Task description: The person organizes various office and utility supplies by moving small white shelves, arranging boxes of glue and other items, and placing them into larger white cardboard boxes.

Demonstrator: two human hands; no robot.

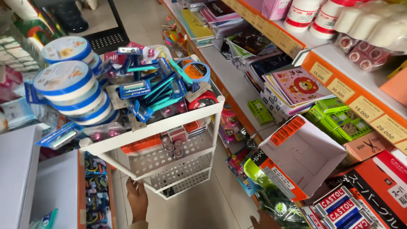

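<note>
The left hand [137, 199] grips a lower leg of the white 3-tier trolley [169, 163], fingers curled around the frame; the tilted trolley rises above and to the right of it. Its top tray holds blue tape rolls [68, 87] and carded cutters [154, 91]. The right hand [263, 221] shows only at the bottom edge beside green packets [277, 203]; I cannot tell its state.

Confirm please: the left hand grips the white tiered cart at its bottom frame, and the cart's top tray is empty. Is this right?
Not quite. The left hand does grip the white tiered cart near its bottom frame, but the head view shows the top tray piled with tape rolls and packaged cutters.
</note>
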